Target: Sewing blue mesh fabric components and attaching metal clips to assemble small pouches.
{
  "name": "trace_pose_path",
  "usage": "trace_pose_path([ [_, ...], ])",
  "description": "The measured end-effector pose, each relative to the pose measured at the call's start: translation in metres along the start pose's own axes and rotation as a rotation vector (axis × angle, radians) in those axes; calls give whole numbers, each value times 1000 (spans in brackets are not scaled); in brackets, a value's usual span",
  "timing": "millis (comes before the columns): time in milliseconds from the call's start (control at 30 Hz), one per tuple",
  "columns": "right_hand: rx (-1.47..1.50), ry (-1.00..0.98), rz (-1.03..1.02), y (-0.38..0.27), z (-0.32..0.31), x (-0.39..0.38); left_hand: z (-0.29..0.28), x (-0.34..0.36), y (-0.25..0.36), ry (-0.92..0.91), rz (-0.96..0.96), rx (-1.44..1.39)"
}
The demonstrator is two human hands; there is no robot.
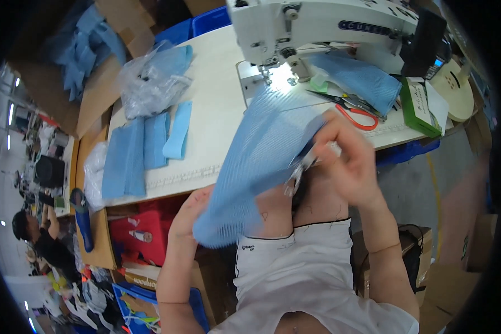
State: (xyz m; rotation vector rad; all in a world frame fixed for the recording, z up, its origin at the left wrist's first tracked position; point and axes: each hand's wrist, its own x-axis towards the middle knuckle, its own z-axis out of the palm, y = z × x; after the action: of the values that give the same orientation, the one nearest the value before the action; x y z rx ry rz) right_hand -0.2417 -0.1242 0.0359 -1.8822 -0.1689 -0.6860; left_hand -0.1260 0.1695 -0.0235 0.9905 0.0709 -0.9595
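A piece of blue ribbed mesh fabric [256,150] stretches from under the sewing machine's needle area down over my lap. My left hand [190,214] grips its lower left end, with the fingers mostly behind the cloth. My right hand [348,158] is closed at the fabric's right edge, smeared by motion. Below its fingers shows a small shiny metal tool [299,173], perhaps thread snips, too blurred to be sure. The white sewing machine [328,28] stands over the fabric's far end, its lamp lit.
Orange-handled scissors [357,118] lie right of the needle beside folded blue mesh [362,78] and a green-and-white box [420,108]. Cut blue pieces [125,158] and a clear plastic bag [150,83] lie on the left of the white table [211,72]. Another person [47,239] is far left.
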Motion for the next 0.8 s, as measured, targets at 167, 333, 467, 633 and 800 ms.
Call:
trace_pose_path([
  [167, 610, 174, 211, 19, -4, -2, 8, -7, 23, -260, 245, 250],
  [333, 801, 232, 334, 33, 11, -4, 31, -11, 20, -173, 390, 331],
  [467, 847, 291, 312, 51, 12, -10, 32, -7, 23, -183, 394, 349],
  [633, 738, 203, 212, 52, 7, -21, 41, -9, 23, -71, 463, 425],
  [800, 608, 172, 131, 42, 7, -23, 48, -6, 19, 19, 524, 531],
])
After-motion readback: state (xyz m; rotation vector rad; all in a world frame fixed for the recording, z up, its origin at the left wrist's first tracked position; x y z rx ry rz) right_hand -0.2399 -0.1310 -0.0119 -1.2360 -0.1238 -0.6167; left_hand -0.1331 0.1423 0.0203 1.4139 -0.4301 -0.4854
